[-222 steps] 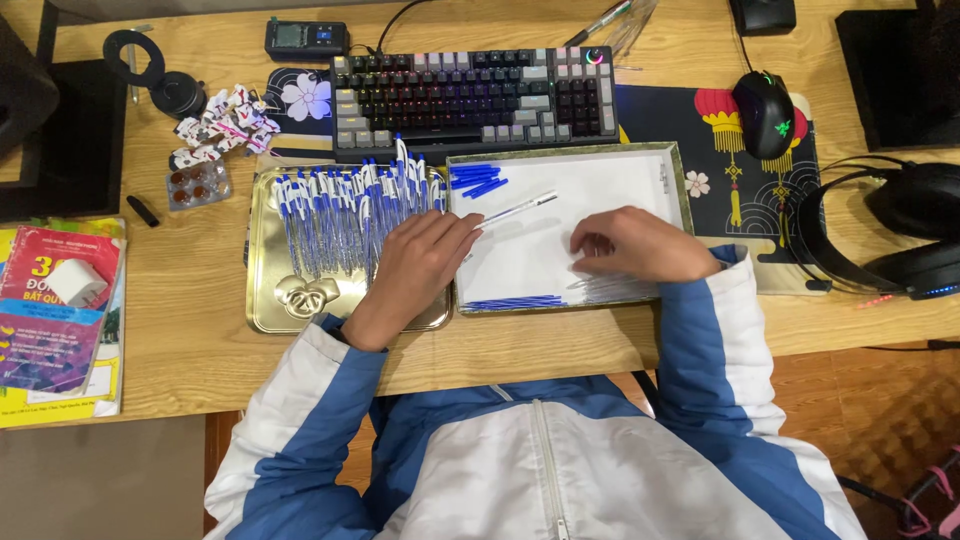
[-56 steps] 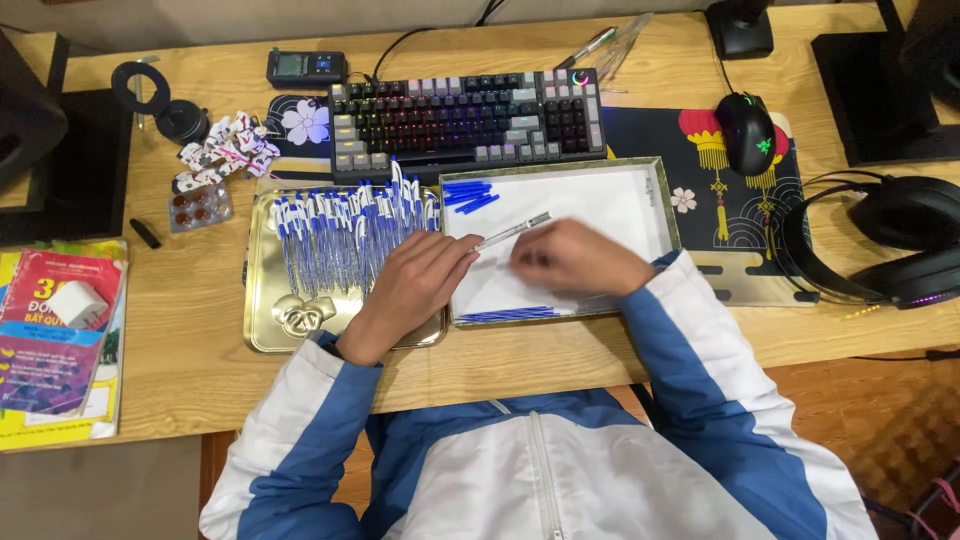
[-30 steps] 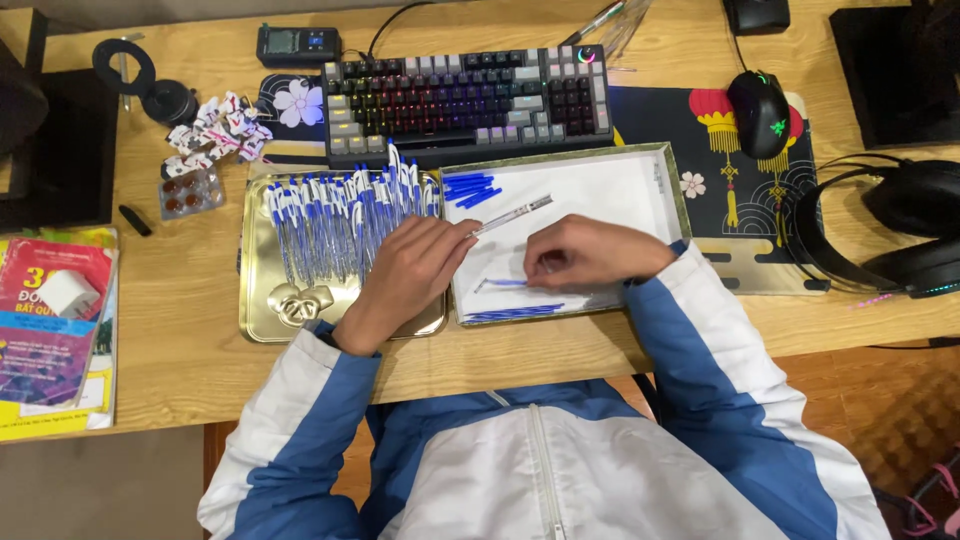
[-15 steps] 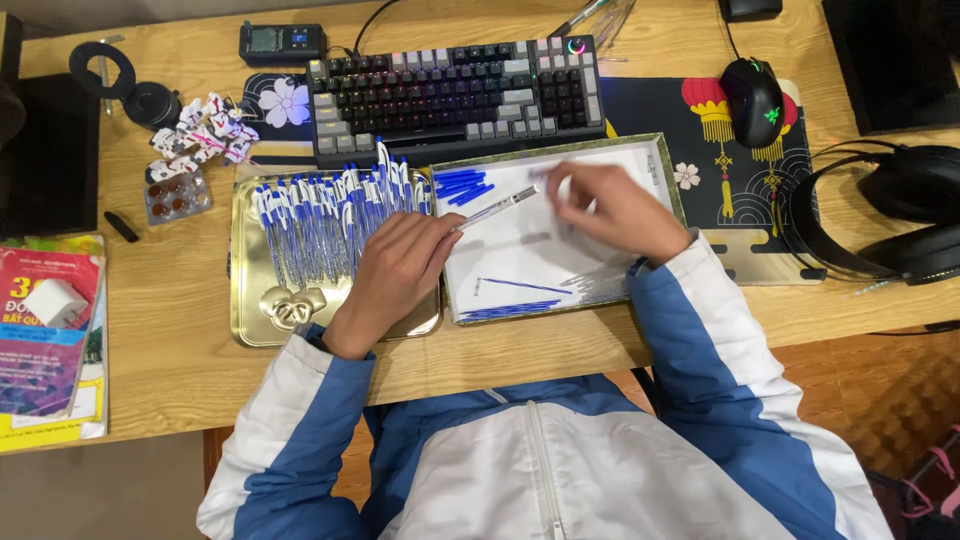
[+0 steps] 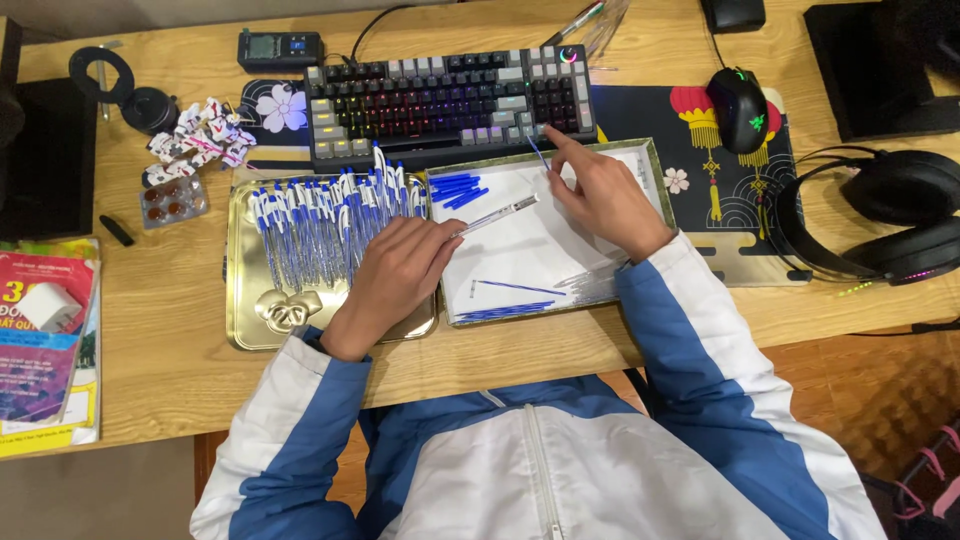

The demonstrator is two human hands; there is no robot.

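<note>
My left hand [image 5: 395, 275] holds a clear pen barrel [image 5: 497, 215] that points up to the right over a white-lined tray [image 5: 520, 262]. My right hand [image 5: 598, 195] is raised over the tray's far right part and pinches a thin blue refill [image 5: 537, 150] between its fingertips. Loose blue refills [image 5: 512, 288] lie near the tray's front edge, and small blue caps [image 5: 458, 190] sit in its far left corner. A gold tray [image 5: 262, 325] to the left is full of several assembled blue-and-white pens [image 5: 320, 225].
A backlit keyboard [image 5: 445, 105] stands right behind both trays. A mouse [image 5: 740, 98] on a dark patterned mat and black headphones [image 5: 890, 215] lie to the right. At the left are booklets [image 5: 45, 340], a pill blister [image 5: 165, 200] and a small toy figure [image 5: 200, 140].
My right hand has lifted from the tray's front, where the refills lie, to its far side with one refill pinched. The left hand has stayed put with the barrel.
</note>
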